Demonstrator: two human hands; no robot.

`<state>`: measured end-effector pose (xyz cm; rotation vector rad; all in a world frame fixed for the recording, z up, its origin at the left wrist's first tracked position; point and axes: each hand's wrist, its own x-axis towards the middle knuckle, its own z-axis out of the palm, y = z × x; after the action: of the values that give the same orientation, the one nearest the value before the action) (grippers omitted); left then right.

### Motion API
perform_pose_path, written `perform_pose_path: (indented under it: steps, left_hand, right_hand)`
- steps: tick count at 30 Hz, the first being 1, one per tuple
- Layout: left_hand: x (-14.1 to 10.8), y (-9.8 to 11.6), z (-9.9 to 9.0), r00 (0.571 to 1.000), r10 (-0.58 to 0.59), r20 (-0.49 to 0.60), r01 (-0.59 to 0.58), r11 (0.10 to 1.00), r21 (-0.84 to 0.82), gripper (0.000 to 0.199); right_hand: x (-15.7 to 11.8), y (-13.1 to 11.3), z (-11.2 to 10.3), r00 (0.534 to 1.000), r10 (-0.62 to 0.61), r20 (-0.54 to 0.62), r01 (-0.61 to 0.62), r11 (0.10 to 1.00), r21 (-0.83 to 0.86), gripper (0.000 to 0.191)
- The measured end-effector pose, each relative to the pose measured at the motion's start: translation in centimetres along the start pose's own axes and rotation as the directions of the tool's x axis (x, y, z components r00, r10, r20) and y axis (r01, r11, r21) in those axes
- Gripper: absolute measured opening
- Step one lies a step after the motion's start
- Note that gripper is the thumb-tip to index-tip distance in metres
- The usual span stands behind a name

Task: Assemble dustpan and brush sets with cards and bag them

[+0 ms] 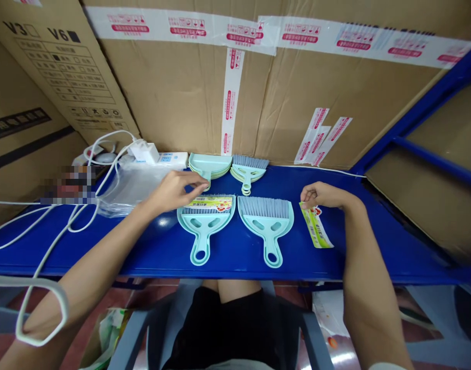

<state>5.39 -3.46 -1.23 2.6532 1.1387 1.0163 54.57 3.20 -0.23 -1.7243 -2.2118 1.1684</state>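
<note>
Two mint-green dustpans with grey-bristled brushes nested in them lie side by side, handles towards me: a left dustpan set [205, 232] and a right dustpan set [270, 234]. Across the left set's bristles lies a yellow-green printed label card [210, 202]. My left hand [180, 191] is just over that card's upper edge, fingers stretched out and thumb a little apart; whether it touches the card is unclear. At the right, my right hand [323, 196] pinches the top end of a second label card [316, 226], which slants down over the blue table.
Behind stand a stack of dustpans [209, 163] and a stack of brushes [248, 167]. Clear plastic bags [133, 185], a white power strip [173, 159] and looping white cables [71, 221] occupy the left. Cardboard [181, 92] walls the back of the blue table [377, 231].
</note>
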Motion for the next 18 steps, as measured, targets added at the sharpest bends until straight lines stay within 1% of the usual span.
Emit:
perform_pose_path:
  steps: [1, 2, 5, 8, 11, 13, 15, 16, 17, 18]
  left_hand:
    - [0.0, -0.1, 0.0, 1.0, -0.009, -0.014, 0.01, 1.0, 0.006, 0.029]
    - [-0.1, -0.3, 0.0, 1.0, -0.012, -0.003, 0.012, 1.0, 0.001, 0.029]
    - [-0.1, -0.9, 0.3, 0.995, 0.016, 0.097, -0.012, 0.999, -0.041, 0.028]
    - [-0.1, -1.0, 0.6, 0.975, 0.067, 0.212, -0.06, 0.997, -0.043, 0.029]
    - [-0.2, -0.9, 0.8, 0.954, 0.061, 0.294, -0.068, 0.998, 0.013, 0.032]
    - [-0.2, -0.8, 0.9, 0.95, 0.048, 0.309, -0.062, 0.997, 0.038, 0.031]
    - [-0.3, -0.8, 1.0, 0.954, 0.044, 0.297, -0.056, 0.998, 0.033, 0.03]
    - [-0.3, -0.8, 1.0, 0.957, 0.043, 0.286, -0.052, 0.998, 0.024, 0.029]
    - [-0.3, -0.8, 1.0, 0.961, 0.043, 0.273, -0.049, 0.999, 0.014, 0.029]
    - [-0.3, -0.7, 1.0, 0.964, 0.043, 0.263, -0.046, 0.999, 0.005, 0.028]
  right_hand:
    - [-0.1, -0.1, 0.0, 1.0, -0.006, -0.002, 0.006, 1.0, -0.002, 0.049]
    - [-0.2, -0.2, 0.1, 1.0, -0.012, -0.011, 0.012, 1.0, -0.007, 0.049]
    - [-0.6, -0.5, 0.0, 0.999, -0.026, -0.039, 0.025, 1.0, -0.016, 0.054]
    - [-1.1, -0.4, -0.2, 0.997, -0.039, -0.07, 0.038, 0.999, -0.012, 0.058]
    - [-1.3, -0.2, -0.7, 0.983, -0.055, -0.173, 0.052, 0.998, -0.024, 0.059]
    - [-1.4, -0.1, -0.9, 0.97, -0.077, -0.232, 0.069, 0.997, -0.043, 0.058]
    - [-1.5, -0.2, -1.0, 0.949, -0.109, -0.297, 0.1, 0.994, -0.046, 0.058]
    - [-1.6, -0.4, -1.0, 0.93, -0.124, -0.347, 0.119, 0.992, -0.036, 0.058]
    - [-1.7, -0.5, -1.0, 0.899, -0.138, -0.416, 0.145, 0.989, -0.016, 0.058]
    - [-1.8, -0.7, -1.0, 0.854, -0.15, -0.497, 0.181, 0.983, 0.014, 0.057]
